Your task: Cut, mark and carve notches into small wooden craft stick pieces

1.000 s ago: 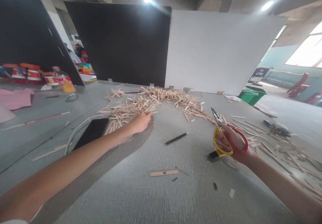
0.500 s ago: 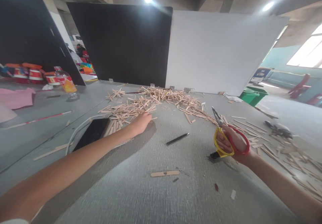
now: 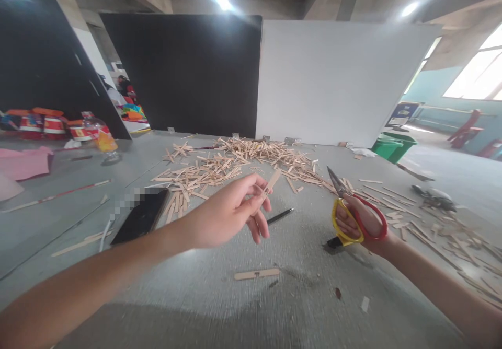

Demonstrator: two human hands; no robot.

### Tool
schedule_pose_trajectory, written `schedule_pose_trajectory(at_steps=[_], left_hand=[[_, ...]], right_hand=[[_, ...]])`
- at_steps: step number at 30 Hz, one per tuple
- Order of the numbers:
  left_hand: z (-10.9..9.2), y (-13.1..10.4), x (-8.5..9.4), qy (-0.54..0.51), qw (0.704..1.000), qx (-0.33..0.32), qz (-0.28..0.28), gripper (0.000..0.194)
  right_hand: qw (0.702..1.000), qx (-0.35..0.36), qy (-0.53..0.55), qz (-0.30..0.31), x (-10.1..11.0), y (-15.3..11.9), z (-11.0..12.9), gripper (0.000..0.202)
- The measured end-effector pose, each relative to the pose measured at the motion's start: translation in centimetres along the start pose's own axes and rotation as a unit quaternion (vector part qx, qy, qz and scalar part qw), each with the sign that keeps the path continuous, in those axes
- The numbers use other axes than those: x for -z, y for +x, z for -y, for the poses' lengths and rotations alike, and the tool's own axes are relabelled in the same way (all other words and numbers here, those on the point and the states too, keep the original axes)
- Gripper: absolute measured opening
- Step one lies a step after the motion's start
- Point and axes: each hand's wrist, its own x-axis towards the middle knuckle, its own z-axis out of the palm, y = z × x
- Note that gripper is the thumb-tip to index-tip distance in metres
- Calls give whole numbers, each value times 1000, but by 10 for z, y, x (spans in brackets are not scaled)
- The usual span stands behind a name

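Note:
Between thumb and fingers, my left hand [image 3: 231,210] pinches a wooden craft stick [image 3: 273,179] and holds it raised above the table. My right hand [image 3: 358,221] rests at the right, wrapped through the handles of scissors [image 3: 345,202], one handle yellow and one red; the blades point away, up and left. A notched craft stick [image 3: 257,274] lies flat on the table in front of me. Partly behind my left fingers is a dark pen-like tool [image 3: 281,216]. Beyond my hands spreads a pile of craft sticks [image 3: 251,153].
A phone [image 3: 141,217] with a white cable lies at the left. A plastic bottle [image 3: 102,137] and pink paper [image 3: 23,163] are farther left. Black [image 3: 188,77] and white [image 3: 333,82] panels stand at the back. Cut sticks [image 3: 451,239] litter the right, near a green bin [image 3: 394,146].
My left hand has lifted away from the pile and come nearer, turning, with a craft stick now showing in its fingers. My right hand keeps the scissors in much the same place.

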Motion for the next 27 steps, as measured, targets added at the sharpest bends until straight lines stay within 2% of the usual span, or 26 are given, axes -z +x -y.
schedule_pose_trajectory(at_steps=[2,8,16,22,27], left_hand=[[-9,-14,-13,-38,999,-21,-11,15],[-19,-35,-30,0,997,-54,-50,17],[-20,-40,-35,-4,996,-56,-63,28],[-22,-41,-30,137,972,-112,-154,34],[-25,-40,-29,138,963,-134,-190,33]], right_hand=[[1000,1,-2,1,0,0,0,59],[1000,11,0,-2,-1,1,0,57],[1000,9,-4,-2,-3,-1,1,59],[1000,11,-8,-2,-3,0,0,59],[1000,8,-5,-7,-3,0,0,59]])
